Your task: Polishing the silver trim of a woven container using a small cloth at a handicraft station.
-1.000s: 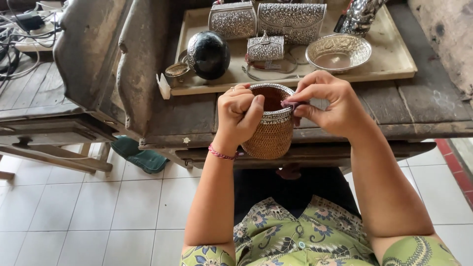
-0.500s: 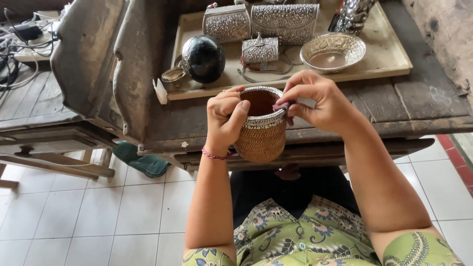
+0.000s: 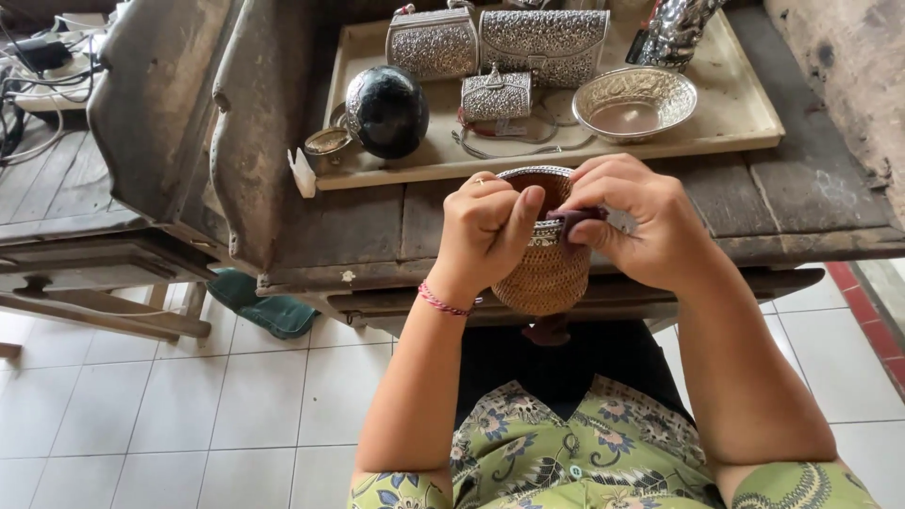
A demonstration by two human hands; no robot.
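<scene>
— White floor tiles below, and a worn wooden surface (image 3: pixel 396 226) ahead of me. What are the hands doing?

— My left hand (image 3: pixel 485 231) is clamped on a small woven basket (image 3: pixel 547 278), thumb hooked over its metal rim (image 3: pixel 545 231), fingers (image 3: pixel 476 193) curled round the near side. My right hand (image 3: pixel 641 221) has its fingers (image 3: pixel 603 179) pinched together on a small dark tool (image 3: pixel 580 216), pressed against that rim.

— Where does the basket sit?

— Held up between both hands, just off the front edge of the surface, above my lap. It touches both hands and does not rest on anything.

— How far along does the work look?

— I judge it midway: the metal band is already seated around the mouth, and the tool is working one spot on the right side. How much of the rim is left I cannot tell, since my hands cover most of it.

— And farther out?

— A shallow tray (image 3: pixel 745 123) holds two embossed silver purses (image 3: pixel 542 42), a smaller one (image 3: pixel 497 94), a silver bowl (image 3: pixel 633 99) and a dark round ball (image 3: pixel 386 110).
</scene>
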